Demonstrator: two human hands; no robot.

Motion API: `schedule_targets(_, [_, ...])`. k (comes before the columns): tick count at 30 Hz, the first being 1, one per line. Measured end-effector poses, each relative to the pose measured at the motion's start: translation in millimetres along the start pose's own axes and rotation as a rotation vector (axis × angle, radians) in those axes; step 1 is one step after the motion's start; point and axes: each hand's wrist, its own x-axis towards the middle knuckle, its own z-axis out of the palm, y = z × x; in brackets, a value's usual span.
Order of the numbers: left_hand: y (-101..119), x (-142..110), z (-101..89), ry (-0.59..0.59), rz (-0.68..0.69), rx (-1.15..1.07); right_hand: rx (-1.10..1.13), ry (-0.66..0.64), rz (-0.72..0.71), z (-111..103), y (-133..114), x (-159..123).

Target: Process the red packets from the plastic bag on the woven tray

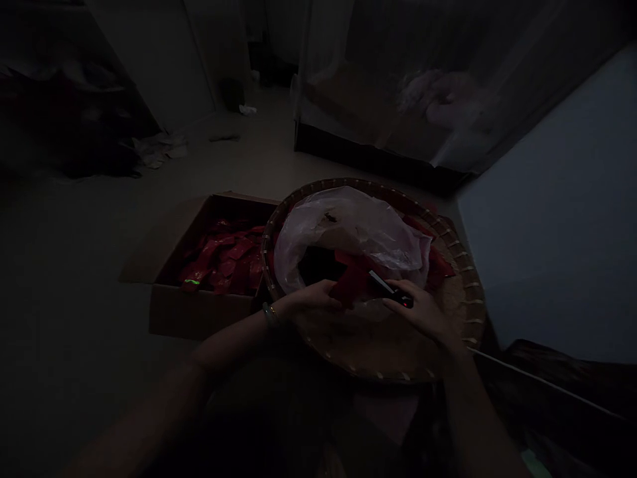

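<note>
In dim light, my left hand (318,294) is closed on the lower left edge of a red packet (351,282). My right hand (421,309) grips a black hand-held tool (402,297) with a pale flat strip and a small red light; it looks like a small bag sealer. The strip lies against or just beside the packet's right side; which one, I cannot tell. Behind both hands, a large clear plastic bag (348,206) sits in a round woven tray (468,279), its mouth showing dark contents (318,264) too dim to name.
Left of the tray, an open cardboard box (199,309) holds many red packets (229,255). More red pieces (440,264) lie in the tray's right side. A pale wall (557,219) rises at right, with a thin cord (547,384) below. A netted bed (388,119) stands behind.
</note>
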Motion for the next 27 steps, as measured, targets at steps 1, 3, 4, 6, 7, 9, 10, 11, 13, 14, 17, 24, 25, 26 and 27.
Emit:
schedule_targets(1, [-1, 2, 2.5, -0.023, 0.001, 0.023, 0.008, 0.006, 0.000, 2, -4, 5])
schedule_targets(3, [-1, 5, 7.0, -0.056, 0.016, 0.108, 0.018, 0.015, -0.005, 6, -11, 13])
schedule_targets(4, [-1, 6, 8.9, -0.064, 0.025, 0.152, 0.022, 0.024, -0.005, 8, -14, 17])
schedule_targets(6, [2, 7, 12.0, -0.073, 0.032, 0.208, 0.028, 0.059, 0.000, 11, -16, 22])
schedule_targets(7, [3, 7, 13.0, -0.077, 0.031, 0.214, 0.031, 0.084, 0.008, 12, -17, 23])
schedule_targets(9, [6, 6, 13.9, -0.091, 0.021, 0.180, 0.043, 0.121, 0.024, 13, -17, 27])
schedule_targets(10, [8, 5, 13.7, -0.102, 0.011, 0.145, 0.048, 0.127, 0.035, 13, -16, 28])
schedule_targets(11, [9, 4, 13.1, -0.117, -0.001, 0.101, 0.053, 0.124, 0.050, 12, -16, 30])
schedule_targets(13, [10, 3, 10.7, -0.148, -0.031, -0.001, 0.065, 0.095, 0.091, 9, -14, 33])
schedule_targets(14, [10, 3, 9.0, -0.158, -0.046, -0.045, 0.076, 0.072, 0.116, 7, -13, 34])
schedule_targets(17, [8, 4, 2.9, -0.141, -0.060, -0.126, 0.138, -0.001, 0.184, -2, -10, 36])
schedule_targets(24, [7, 6, 3.8, -0.083, -0.052, -0.084, 0.128, 0.001, 0.181, 3, -5, 34])
schedule_targets(25, [8, 6, 5.9, -0.081, -0.054, -0.070, 0.119, 0.027, 0.153, 6, -5, 34])
schedule_targets(26, [10, 6, 7.8, -0.079, -0.055, -0.055, 0.114, 0.054, 0.125, 9, -5, 34])
schedule_targets(27, [12, 5, 9.3, -0.078, -0.053, -0.040, 0.112, 0.071, 0.105, 10, -5, 34])
